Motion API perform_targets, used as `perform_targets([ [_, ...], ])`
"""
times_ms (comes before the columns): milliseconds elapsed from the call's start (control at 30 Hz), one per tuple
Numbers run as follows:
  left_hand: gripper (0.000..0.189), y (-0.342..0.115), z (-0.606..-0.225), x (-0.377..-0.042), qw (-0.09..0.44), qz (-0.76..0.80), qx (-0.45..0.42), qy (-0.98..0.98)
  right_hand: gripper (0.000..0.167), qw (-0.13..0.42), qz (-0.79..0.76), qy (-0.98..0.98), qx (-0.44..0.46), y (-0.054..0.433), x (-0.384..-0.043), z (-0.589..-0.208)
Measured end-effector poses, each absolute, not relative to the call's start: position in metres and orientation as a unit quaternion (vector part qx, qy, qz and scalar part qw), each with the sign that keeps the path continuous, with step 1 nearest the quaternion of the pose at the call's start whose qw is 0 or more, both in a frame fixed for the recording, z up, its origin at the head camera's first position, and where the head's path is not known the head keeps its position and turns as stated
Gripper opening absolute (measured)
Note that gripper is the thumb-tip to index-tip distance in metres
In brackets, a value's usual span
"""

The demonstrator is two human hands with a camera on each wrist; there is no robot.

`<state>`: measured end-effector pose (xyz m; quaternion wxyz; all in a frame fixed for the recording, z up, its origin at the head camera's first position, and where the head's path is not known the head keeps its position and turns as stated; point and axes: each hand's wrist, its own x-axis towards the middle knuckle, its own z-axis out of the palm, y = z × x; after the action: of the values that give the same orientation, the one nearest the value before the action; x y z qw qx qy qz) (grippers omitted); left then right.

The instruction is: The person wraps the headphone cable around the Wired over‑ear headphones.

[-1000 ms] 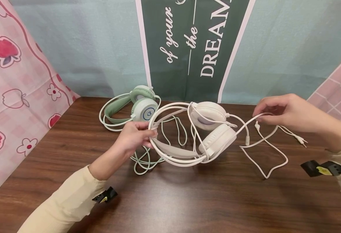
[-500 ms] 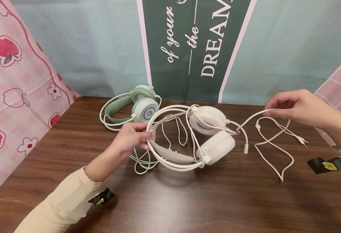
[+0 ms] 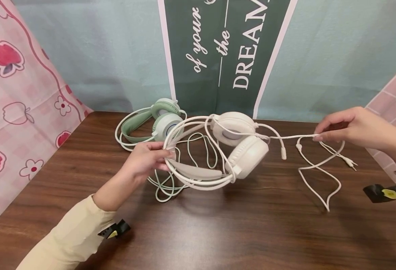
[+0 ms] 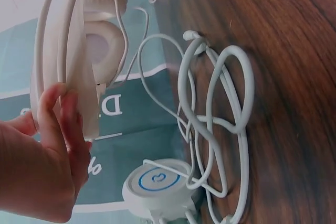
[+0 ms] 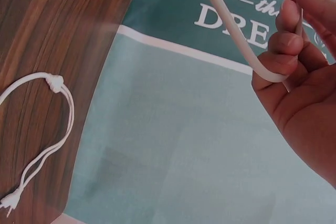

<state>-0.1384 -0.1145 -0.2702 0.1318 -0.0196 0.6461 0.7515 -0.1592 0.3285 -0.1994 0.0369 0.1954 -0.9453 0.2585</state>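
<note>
My left hand (image 3: pixel 147 157) pinches the headband of a white headset (image 3: pixel 198 172), holding it up off the table with the ear cups (image 3: pixel 248 157) pointing right. A short microphone boom (image 3: pixel 283 152) sticks out beyond the cups. My right hand (image 3: pixel 344 125) pinches the headset's white cable (image 3: pixel 294 136), drawn nearly straight from the cups. In the right wrist view the cable (image 5: pixel 231 24) also loops through the curled fingers. The rest of the cable hangs and lies on the right, ending in split plugs (image 3: pixel 350 162).
Behind the held headset, a green headset (image 3: pixel 130 125) lies at the back left of the brown wooden table (image 3: pixel 238 232). Its tangled green cable (image 3: pixel 167 191) lies in front of it. A blue-green cloth (image 3: pixel 116 56) with lettering hangs along the back edge.
My right hand has moved to the right along the cable, which has gone from a raised bend to nearly straight. My left hand has shifted slightly left with the headset.
</note>
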Motion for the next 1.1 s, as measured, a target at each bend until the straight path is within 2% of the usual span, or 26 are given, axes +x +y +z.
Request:
perform_targets([
  [200, 0.038, -0.126, -0.268, -0.139, 0.112, 0.772, -0.041, 0.625, 0.018, -0.019, 0.270, -0.928, 0.257, 0.336, -0.155, -0.210],
  [367, 0.031, -0.125, -0.268, -0.143, 0.096, 0.793, -0.050, 0.600, 0.024, -0.066, 0.291, -0.889, 0.348, 0.331, -0.153, -0.225],
  [667, 0.038, -0.104, -0.273, -0.149, 0.057, 0.803, -0.063, 0.590, 0.035, -0.125, 0.358, -0.776, 0.504, 0.294, -0.148, -0.245],
  [833, 0.034, -0.088, -0.276, -0.152, 0.037, 0.795, -0.065, 0.602, 0.036, -0.106, 0.365, -0.758, 0.530, 0.271, -0.144, -0.243],
  [1100, 0.031, -0.076, -0.277, -0.152, 0.031, 0.786, -0.052, 0.615, 0.039, -0.034, 0.383, -0.762, 0.520, 0.261, -0.142, -0.234],
])
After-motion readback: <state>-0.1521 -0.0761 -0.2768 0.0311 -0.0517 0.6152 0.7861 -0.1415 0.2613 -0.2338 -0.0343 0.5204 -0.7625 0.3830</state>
